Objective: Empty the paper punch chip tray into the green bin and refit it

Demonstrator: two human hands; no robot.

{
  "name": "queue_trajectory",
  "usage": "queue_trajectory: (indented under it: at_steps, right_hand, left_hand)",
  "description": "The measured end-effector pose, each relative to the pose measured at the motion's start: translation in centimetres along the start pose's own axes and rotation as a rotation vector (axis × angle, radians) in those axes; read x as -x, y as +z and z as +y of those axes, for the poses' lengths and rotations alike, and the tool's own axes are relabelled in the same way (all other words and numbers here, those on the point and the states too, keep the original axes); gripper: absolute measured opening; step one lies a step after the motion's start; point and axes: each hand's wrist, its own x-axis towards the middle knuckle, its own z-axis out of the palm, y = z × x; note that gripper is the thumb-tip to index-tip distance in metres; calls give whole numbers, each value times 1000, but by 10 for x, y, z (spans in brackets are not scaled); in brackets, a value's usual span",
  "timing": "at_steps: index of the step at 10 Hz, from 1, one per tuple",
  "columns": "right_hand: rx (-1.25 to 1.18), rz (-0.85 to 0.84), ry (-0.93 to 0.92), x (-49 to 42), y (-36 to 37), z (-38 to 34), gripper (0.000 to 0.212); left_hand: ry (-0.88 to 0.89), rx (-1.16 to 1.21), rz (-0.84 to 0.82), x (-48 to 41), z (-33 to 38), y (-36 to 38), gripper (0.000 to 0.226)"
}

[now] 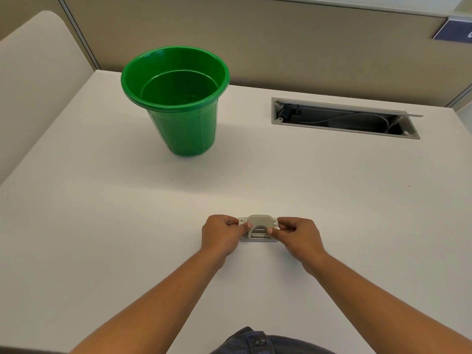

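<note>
Spilling paper chips onto the white desk (102, 251) is judged the main risk, should the chip tray be freed from the paper punch (258, 229) well short of the green bin (176, 98). The punch is pinched at its ends between the left hand (221, 233) and right hand (297, 236), flat on the desk, well apart from the bin; the tray itself cannot be made out.
</note>
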Motion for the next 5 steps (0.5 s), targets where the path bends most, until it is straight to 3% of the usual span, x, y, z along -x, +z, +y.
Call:
queue_trajectory:
  at_steps: [3, 5]
  right_hand:
    - [14, 20, -17, 0, 0, 1, 45]
    - [-23, 28, -26, 0, -3, -1, 29]
  left_hand:
    - [55, -6, -12, 3, 1, 1, 19]
    - [77, 9, -19, 5, -3, -1, 22]
